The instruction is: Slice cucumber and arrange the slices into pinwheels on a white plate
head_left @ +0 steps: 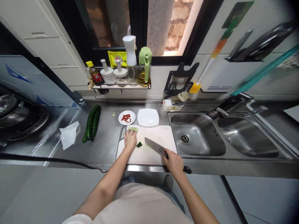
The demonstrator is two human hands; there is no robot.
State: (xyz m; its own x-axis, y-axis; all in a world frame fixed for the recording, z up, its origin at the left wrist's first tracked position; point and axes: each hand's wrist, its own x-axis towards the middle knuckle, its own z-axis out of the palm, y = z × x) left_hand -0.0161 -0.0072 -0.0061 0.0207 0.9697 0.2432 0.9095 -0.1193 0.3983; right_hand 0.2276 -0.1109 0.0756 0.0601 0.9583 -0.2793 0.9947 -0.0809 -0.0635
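Note:
My right hand [175,163] is wrapped round the black handle of a kitchen knife [154,145], its blade slanting to the upper left over the white cutting board [161,133]. At the board's upper left, my left hand [130,138] has its fingers curled down on a row of pale green cucumber slices [133,128]; the fingertips are partly hidden. A dark green cucumber end piece [139,144] lies on the board between my left hand and the blade. Just beyond the board stand a small white plate of chopped red pieces [126,118] and a white square plate [148,117].
Two whole cucumbers [92,123] and a crumpled white paper towel [69,133] lie on the counter at left. A double sink [198,133] is at right. A rack of seasoning jars and bottles [121,86] hangs under the window. A black cable [58,160] crosses the front left edge.

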